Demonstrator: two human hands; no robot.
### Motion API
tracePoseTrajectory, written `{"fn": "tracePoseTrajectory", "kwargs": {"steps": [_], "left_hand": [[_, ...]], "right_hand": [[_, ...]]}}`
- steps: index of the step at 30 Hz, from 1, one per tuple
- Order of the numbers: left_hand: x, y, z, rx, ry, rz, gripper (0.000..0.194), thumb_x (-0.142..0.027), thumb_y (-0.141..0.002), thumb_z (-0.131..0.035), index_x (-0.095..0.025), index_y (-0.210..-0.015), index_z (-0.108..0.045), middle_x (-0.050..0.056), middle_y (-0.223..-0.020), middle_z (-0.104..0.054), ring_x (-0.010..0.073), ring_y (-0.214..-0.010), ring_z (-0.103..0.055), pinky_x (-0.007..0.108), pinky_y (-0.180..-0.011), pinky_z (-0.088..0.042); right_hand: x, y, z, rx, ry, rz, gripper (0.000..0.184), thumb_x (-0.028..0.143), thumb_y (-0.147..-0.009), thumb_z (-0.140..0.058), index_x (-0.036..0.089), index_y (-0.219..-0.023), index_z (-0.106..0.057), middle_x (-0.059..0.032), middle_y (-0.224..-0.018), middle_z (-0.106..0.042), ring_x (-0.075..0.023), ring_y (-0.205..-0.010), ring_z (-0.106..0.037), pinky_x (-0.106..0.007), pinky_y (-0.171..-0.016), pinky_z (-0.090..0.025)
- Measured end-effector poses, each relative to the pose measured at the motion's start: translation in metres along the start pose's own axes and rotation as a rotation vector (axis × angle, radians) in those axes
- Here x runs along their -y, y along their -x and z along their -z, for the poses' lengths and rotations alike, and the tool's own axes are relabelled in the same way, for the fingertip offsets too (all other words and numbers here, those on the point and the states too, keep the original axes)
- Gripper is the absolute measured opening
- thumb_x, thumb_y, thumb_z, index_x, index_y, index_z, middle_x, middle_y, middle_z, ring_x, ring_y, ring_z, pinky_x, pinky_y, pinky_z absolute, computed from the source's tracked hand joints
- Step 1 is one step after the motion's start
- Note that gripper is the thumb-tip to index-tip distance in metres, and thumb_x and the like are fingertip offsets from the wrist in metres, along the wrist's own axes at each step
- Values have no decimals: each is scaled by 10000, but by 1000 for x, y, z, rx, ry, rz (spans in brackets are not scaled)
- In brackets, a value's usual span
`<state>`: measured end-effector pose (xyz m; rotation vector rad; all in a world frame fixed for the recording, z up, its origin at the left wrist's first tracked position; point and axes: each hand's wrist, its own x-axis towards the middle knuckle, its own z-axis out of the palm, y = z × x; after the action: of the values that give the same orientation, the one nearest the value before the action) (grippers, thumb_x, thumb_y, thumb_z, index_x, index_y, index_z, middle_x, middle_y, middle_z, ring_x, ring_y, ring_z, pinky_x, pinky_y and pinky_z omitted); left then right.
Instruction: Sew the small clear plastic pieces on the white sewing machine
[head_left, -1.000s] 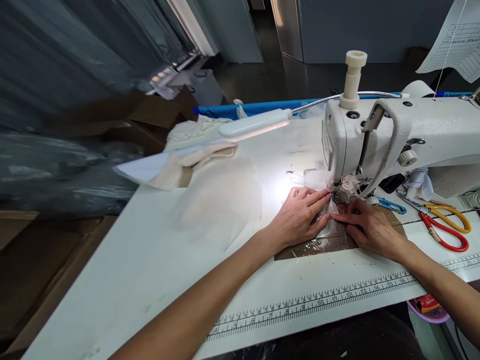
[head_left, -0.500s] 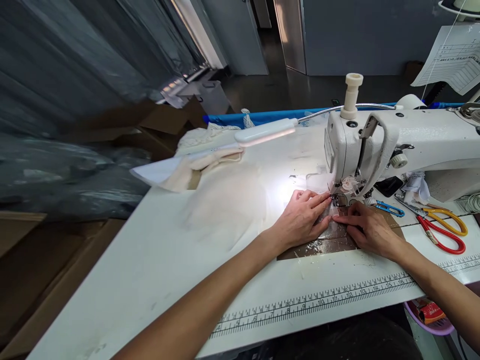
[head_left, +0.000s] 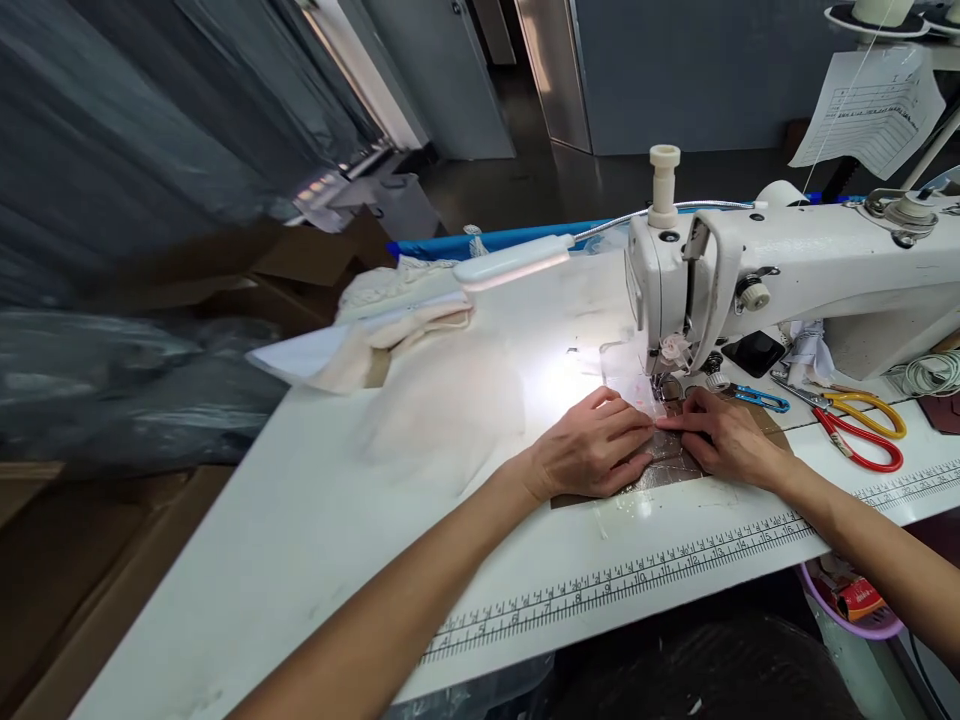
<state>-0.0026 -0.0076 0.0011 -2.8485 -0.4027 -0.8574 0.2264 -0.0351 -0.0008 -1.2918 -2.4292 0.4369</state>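
A piece of thin, sheer white fabric [head_left: 628,370] lies under the needle area of a white sewing machine [head_left: 694,285]. My left hand [head_left: 596,445] is at its near-left side, fingers together and bent down onto the fabric edge. From the right, my right hand [head_left: 731,440] reaches in with its index finger pointing left, gripping the same edge. The fingertips of both hands almost meet just in front of the presser foot [head_left: 661,385]. Beneath them is a brown plate [head_left: 675,470] scattered with thread bits. The small fabric part between the fingers is mostly hidden.
Right of my right hand lie blue thread snips [head_left: 759,398] and scissors with red and yellow handles [head_left: 862,440]. A lit lamp [head_left: 514,262] hangs over the table. Cream fabric pieces [head_left: 442,400] are on the left. A printed ruler [head_left: 645,580] follows the front edge; cardboard boxes [head_left: 150,590] stand beside.
My left hand has drawn back slightly from the presser foot toward me. The fingers of both hands are now closer together, and more sheer fabric shows behind them. The view has shifted slightly.
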Motion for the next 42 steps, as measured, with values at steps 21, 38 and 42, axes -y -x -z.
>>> {"fn": "tracePoseTrajectory", "kwargs": {"steps": [21, 38, 42], "left_hand": [[1, 2, -4, 71, 83, 38, 201, -268, -903, -523, -157, -979, -673, 89, -969, -720, 169, -742, -605, 345, -690, -487], [0, 2, -3, 97, 132, 132, 225, -278, -857, -517, -177, -954, -692, 70, -927, -706, 181, -728, -571, 362, -703, -463], [1, 2, -2, 108, 138, 144, 234, -276, -852, -517, -172, -965, -693, 75, -943, -707, 182, -730, -566, 366, -708, -456]], "right_hand": [[0, -1, -1, 19, -10, 0, 355, 170, -913, -491, 262, -1162, -726, -76, -1017, -607, -182, -855, -599, -324, -781, -505], [1, 0, -5, 36, 89, 11, 391, 153, -916, -486, 280, -1229, -682, -68, -1006, -608, -169, -827, -605, -312, -754, -522], [5, -3, 0, 67, 112, -6, 398, 151, -912, -495, 266, -1253, -667, -77, -1005, -617, -181, -830, -607, -318, -748, -521]]}}
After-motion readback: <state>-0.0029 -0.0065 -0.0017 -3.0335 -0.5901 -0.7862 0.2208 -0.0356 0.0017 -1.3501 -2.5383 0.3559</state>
